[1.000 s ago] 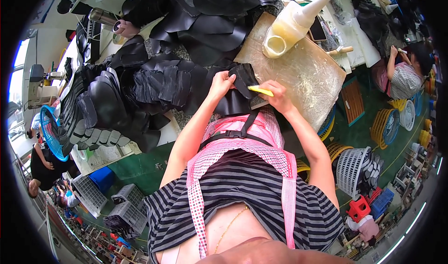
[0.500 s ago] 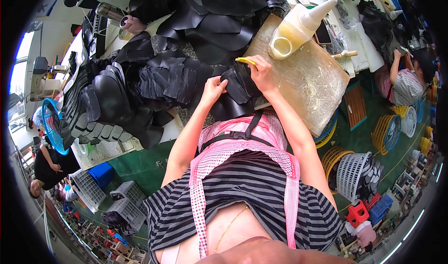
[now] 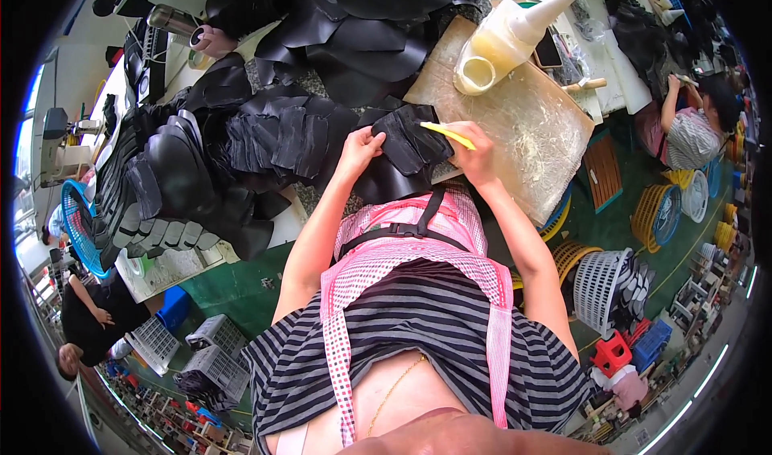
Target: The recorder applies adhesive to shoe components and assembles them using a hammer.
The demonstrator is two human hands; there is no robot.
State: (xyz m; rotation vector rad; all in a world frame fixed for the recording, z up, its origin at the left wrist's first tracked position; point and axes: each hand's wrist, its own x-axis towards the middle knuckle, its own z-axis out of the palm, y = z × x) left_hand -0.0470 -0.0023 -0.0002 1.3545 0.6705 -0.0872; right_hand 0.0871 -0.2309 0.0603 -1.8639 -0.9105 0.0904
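Observation:
My right hand (image 3: 474,156) is closed on a slim, flat yellow hand tool (image 3: 447,133), its tip pointing left over a fanned stack of black leather-like pieces (image 3: 408,143). Just left of that stack, my left hand (image 3: 359,153) is closed in a pinch at the edge of the black material. Another row of overlapping black pieces with rough edges (image 3: 293,143) stretches away to the left. Beyond my right hand, a cream-coloured squeeze bottle (image 3: 505,49) with a long white nozzle lies on a worn board (image 3: 535,137) smeared with pale residue.
Larger black sheets (image 3: 354,49) cover the far part of the table. More curved black pieces (image 3: 173,166) are piled at left, beside a blue basket (image 3: 79,222). Plastic baskets (image 3: 601,290) stand on the green floor at right. Other people (image 3: 696,125) are around the room.
The yellow tool has swung down from the stack's far edge to lie across its right part, my right hand lowering with it. My left hand still pinches beside the stack.

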